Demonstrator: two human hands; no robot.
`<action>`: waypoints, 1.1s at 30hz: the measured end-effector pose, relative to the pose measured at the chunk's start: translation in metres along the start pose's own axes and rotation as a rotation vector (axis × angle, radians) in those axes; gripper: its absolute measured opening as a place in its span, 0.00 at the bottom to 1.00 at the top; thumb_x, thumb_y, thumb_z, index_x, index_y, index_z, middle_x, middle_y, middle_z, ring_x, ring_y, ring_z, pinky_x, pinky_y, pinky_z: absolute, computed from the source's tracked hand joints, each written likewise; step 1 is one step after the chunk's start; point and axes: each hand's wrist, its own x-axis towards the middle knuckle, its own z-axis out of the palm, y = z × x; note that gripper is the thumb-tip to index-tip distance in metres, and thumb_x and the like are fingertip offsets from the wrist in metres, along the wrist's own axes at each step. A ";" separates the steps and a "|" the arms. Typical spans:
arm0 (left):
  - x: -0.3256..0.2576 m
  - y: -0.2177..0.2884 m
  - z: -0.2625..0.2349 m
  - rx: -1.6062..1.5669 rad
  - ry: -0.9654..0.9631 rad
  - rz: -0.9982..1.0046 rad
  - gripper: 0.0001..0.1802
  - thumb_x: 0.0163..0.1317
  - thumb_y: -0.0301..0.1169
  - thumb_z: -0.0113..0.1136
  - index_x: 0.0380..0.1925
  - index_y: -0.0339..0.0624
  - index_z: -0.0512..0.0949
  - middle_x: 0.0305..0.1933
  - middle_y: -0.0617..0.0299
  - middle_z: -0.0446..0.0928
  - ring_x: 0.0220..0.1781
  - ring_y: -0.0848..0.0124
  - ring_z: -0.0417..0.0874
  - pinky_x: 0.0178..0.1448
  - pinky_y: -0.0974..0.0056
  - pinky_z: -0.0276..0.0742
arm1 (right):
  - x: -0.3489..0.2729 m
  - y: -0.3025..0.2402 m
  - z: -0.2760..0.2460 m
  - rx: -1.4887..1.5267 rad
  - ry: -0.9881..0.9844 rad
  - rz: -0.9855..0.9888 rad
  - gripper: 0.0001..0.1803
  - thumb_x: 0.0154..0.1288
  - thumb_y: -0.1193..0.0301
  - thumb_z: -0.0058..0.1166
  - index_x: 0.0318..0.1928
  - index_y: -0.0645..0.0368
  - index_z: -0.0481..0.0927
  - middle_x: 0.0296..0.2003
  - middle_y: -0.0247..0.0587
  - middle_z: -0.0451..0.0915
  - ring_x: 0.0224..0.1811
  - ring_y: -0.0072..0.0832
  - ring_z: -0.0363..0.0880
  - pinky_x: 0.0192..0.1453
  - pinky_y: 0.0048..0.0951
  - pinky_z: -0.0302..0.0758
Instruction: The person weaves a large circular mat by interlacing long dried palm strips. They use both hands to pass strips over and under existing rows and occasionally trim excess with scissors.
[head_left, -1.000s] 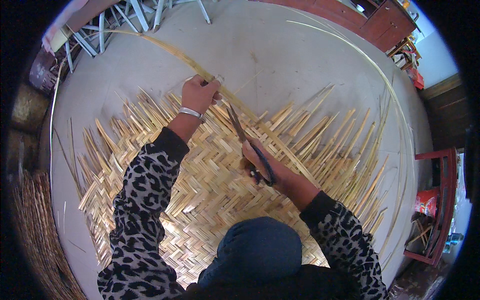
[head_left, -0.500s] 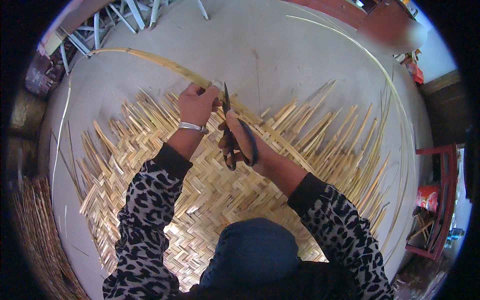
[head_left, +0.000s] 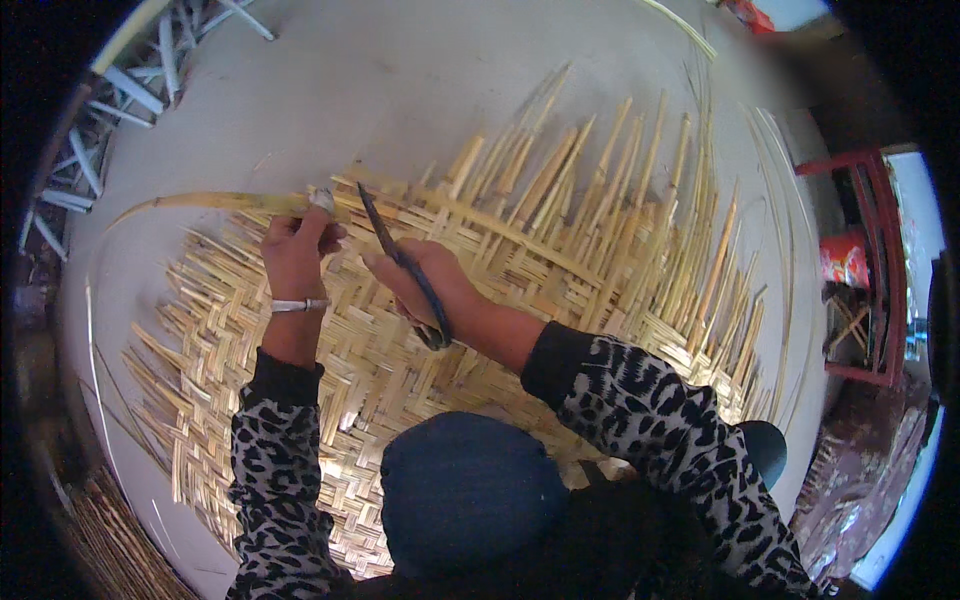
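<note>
Between the fingers of my left hand (head_left: 294, 252), closed in a pinch, is a long pale flat reed strip (head_left: 215, 200) that curves away to the left. White wrapping covers one fingertip of that hand. My right hand (head_left: 437, 285) is closed around dark scissors (head_left: 378, 222), their blades pointing up and left, just right of the strip. Below both hands spreads a herringbone-woven reed mat (head_left: 390, 365) with uneven loose ends along its far edge. Another flat strip (head_left: 530, 240) lies slantwise over those ends. Whether it joins the held strip cannot be made out.
Pale metal legs (head_left: 130, 95) stand at the far left. To the right is a red wooden frame (head_left: 875, 270) with a red container (head_left: 845, 260) by it. A bundle of thin brown stalks (head_left: 125, 535) lies at lower left. Long thin strips (head_left: 785, 250) curve along the right.
The view has turned and shifted. Both hands now appear further left, the scissors have tilted to the left, and the blades stand apart from my left hand, with more distance between the hands.
</note>
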 end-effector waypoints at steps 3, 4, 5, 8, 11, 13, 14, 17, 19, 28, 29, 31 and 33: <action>-0.025 -0.040 0.014 0.054 -0.134 -0.059 0.10 0.58 0.30 0.64 0.33 0.34 0.78 0.26 0.59 0.80 0.24 0.72 0.82 0.27 0.69 0.77 | -0.040 0.044 -0.018 -0.477 0.055 -0.036 0.22 0.66 0.51 0.53 0.34 0.60 0.74 0.22 0.49 0.79 0.27 0.45 0.81 0.30 0.44 0.75; -0.038 -0.056 0.023 0.076 -0.158 -0.120 0.10 0.57 0.31 0.64 0.32 0.34 0.79 0.27 0.58 0.81 0.24 0.72 0.82 0.28 0.69 0.78 | -0.059 0.060 -0.029 -0.570 -0.016 0.053 0.22 0.66 0.50 0.52 0.36 0.59 0.74 0.25 0.51 0.79 0.29 0.49 0.81 0.31 0.47 0.75; -0.054 -0.074 0.036 0.107 -0.173 -0.179 0.10 0.57 0.31 0.63 0.32 0.34 0.79 0.27 0.58 0.81 0.24 0.72 0.82 0.28 0.69 0.78 | -0.081 0.076 -0.041 -0.645 -0.071 0.100 0.21 0.65 0.50 0.52 0.39 0.58 0.73 0.27 0.53 0.80 0.31 0.52 0.80 0.32 0.49 0.75; -0.120 -0.121 0.072 0.049 -0.330 -0.459 0.12 0.59 0.35 0.65 0.36 0.38 0.78 0.31 0.58 0.81 0.30 0.69 0.84 0.32 0.68 0.78 | -0.154 0.118 -0.076 -0.878 -0.259 0.257 0.18 0.63 0.56 0.51 0.44 0.56 0.72 0.26 0.50 0.80 0.30 0.50 0.81 0.31 0.50 0.75; -0.187 -0.154 0.109 0.057 -0.538 -0.685 0.15 0.62 0.40 0.63 0.37 0.38 0.79 0.33 0.60 0.82 0.33 0.68 0.85 0.34 0.65 0.80 | -0.222 0.143 -0.112 -0.989 -0.488 0.385 0.17 0.62 0.58 0.50 0.46 0.55 0.75 0.26 0.47 0.80 0.29 0.48 0.81 0.29 0.48 0.75; -0.218 -0.163 0.118 0.061 -0.830 -0.957 0.17 0.65 0.44 0.60 0.37 0.39 0.79 0.33 0.61 0.82 0.34 0.70 0.84 0.35 0.65 0.79 | -0.248 0.155 -0.139 -0.938 -0.500 0.429 0.17 0.63 0.59 0.49 0.48 0.54 0.76 0.26 0.46 0.80 0.29 0.47 0.82 0.30 0.48 0.76; -0.228 -0.166 0.120 0.068 -0.981 -1.115 0.18 0.66 0.46 0.58 0.38 0.40 0.79 0.33 0.61 0.82 0.34 0.71 0.84 0.36 0.65 0.79 | -0.254 0.160 -0.152 -0.916 -0.510 0.451 0.17 0.63 0.60 0.49 0.48 0.53 0.77 0.27 0.45 0.80 0.30 0.46 0.82 0.30 0.47 0.76; -0.243 -0.166 0.118 0.672 -1.755 -0.789 0.22 0.66 0.51 0.56 0.37 0.42 0.81 0.33 0.62 0.83 0.32 0.74 0.81 0.36 0.66 0.77 | -0.244 0.173 -0.188 -0.830 -0.098 0.292 0.11 0.63 0.68 0.47 0.44 0.57 0.76 0.33 0.49 0.81 0.39 0.49 0.81 0.41 0.48 0.78; -0.241 -0.162 0.125 0.574 -1.856 -0.563 0.22 0.64 0.53 0.57 0.34 0.43 0.81 0.31 0.64 0.82 0.30 0.75 0.80 0.33 0.68 0.75 | -0.218 0.182 -0.202 -0.770 0.043 0.195 0.12 0.63 0.71 0.47 0.47 0.60 0.75 0.40 0.52 0.79 0.44 0.50 0.79 0.47 0.47 0.77; -0.078 -0.138 0.192 0.553 -1.151 0.157 0.09 0.60 0.38 0.61 0.33 0.44 0.79 0.31 0.63 0.81 0.33 0.68 0.83 0.36 0.63 0.79 | -0.119 0.190 -0.192 -0.839 0.138 0.189 0.12 0.63 0.69 0.51 0.46 0.59 0.75 0.41 0.52 0.75 0.41 0.52 0.78 0.47 0.48 0.75; -0.069 -0.140 0.198 0.469 -1.011 -0.152 0.08 0.61 0.35 0.60 0.36 0.45 0.78 0.32 0.63 0.80 0.34 0.67 0.82 0.35 0.63 0.79 | -0.117 0.188 -0.193 -0.813 0.159 0.218 0.12 0.63 0.68 0.52 0.45 0.59 0.76 0.41 0.51 0.75 0.41 0.52 0.78 0.46 0.48 0.76; -0.056 -0.144 0.214 0.279 -0.687 -0.735 0.09 0.61 0.31 0.58 0.42 0.45 0.77 0.35 0.61 0.80 0.37 0.67 0.82 0.33 0.63 0.78 | -0.113 0.184 -0.196 -0.780 0.225 0.256 0.12 0.63 0.65 0.54 0.42 0.58 0.76 0.40 0.51 0.75 0.40 0.51 0.78 0.45 0.48 0.76; -0.048 -0.144 0.230 0.314 -0.783 -0.617 0.08 0.64 0.32 0.55 0.40 0.42 0.77 0.36 0.59 0.80 0.39 0.68 0.83 0.37 0.63 0.81 | -0.112 0.181 -0.198 -0.742 0.292 0.230 0.13 0.62 0.62 0.55 0.40 0.58 0.77 0.38 0.50 0.75 0.40 0.50 0.78 0.44 0.48 0.76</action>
